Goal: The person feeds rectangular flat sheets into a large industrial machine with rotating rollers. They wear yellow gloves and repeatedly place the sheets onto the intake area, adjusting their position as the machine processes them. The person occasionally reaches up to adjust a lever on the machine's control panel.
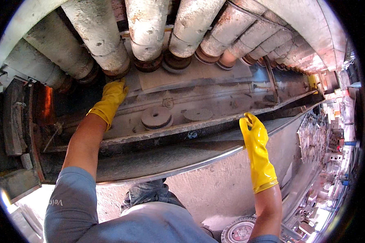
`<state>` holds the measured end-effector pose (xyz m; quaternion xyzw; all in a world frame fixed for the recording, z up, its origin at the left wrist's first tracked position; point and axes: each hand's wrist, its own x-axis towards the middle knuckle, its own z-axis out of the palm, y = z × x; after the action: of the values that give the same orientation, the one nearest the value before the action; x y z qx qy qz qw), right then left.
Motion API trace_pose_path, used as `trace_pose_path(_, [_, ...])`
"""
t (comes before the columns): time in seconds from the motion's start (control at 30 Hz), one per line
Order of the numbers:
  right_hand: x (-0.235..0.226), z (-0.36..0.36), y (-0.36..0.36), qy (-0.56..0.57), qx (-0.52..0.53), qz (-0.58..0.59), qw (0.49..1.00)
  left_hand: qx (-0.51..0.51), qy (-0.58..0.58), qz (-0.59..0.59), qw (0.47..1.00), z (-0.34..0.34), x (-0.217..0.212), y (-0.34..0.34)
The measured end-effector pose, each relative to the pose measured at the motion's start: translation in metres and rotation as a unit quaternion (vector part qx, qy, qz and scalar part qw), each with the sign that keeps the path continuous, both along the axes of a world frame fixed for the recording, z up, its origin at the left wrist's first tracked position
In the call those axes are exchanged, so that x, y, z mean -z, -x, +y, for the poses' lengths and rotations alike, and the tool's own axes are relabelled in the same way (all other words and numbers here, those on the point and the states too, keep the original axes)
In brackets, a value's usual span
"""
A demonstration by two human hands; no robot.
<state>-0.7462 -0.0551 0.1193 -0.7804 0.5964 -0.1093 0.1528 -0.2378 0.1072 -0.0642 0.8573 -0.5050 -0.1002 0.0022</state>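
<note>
Fingers of the left hand (111, 97) reach under rollers (109, 56), grip hidden; right hand (253, 131) flat on rail (190, 137).

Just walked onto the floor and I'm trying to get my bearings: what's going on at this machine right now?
A person in yellow rubber gloves is leaning over a long, dusty metal trough under a row of crusted cylinders. The left hand reaches deep inside, beneath the cylinders, with its fingertips hidden in shadow. The right hand rests open on the trough's front rim. Two round ridged discs lie flat inside, between the hands, untouched. Neither hand visibly holds anything.
</note>
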Motion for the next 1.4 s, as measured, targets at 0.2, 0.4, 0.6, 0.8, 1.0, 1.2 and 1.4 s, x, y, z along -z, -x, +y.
trace_pose_path(0.2, [0.010, 0.008, 0.017, 0.001, -0.002, 0.005, 1.000, 0.005, 0.051, -0.013, 0.999, 0.013, 0.012, 0.013])
trace_pose_path(0.4, [0.011, 0.028, 0.041, 0.004, -0.004, -0.015, 1.000, -0.004, 0.025, -0.022, 0.999, 0.029, 0.005, 0.040])
trace_pose_path(0.6, [0.007, 0.043, 0.063, -0.001, -0.007, -0.022, 1.000, -0.024, -0.008, -0.010, 1.000, 0.045, -0.006, 0.067])
trace_pose_path(0.8, [0.003, 0.051, 0.074, -0.005, -0.009, -0.003, 1.000, -0.033, 0.014, -0.018, 0.999, 0.058, 0.003, 0.080])
trace_pose_path(1.0, [0.006, 0.057, 0.087, -0.005, -0.010, -0.007, 1.000, -0.009, 0.037, -0.003, 0.999, 0.065, 0.007, 0.085])
trace_pose_path(1.2, [0.008, 0.059, 0.096, 0.003, -0.017, 0.005, 1.000, 0.004, 0.046, -0.027, 0.999, 0.071, 0.016, 0.089])
trace_pose_path(1.4, [0.007, 0.061, 0.099, 0.009, -0.021, 0.014, 1.000, 0.001, 0.025, -0.015, 1.000, 0.073, 0.018, 0.091])
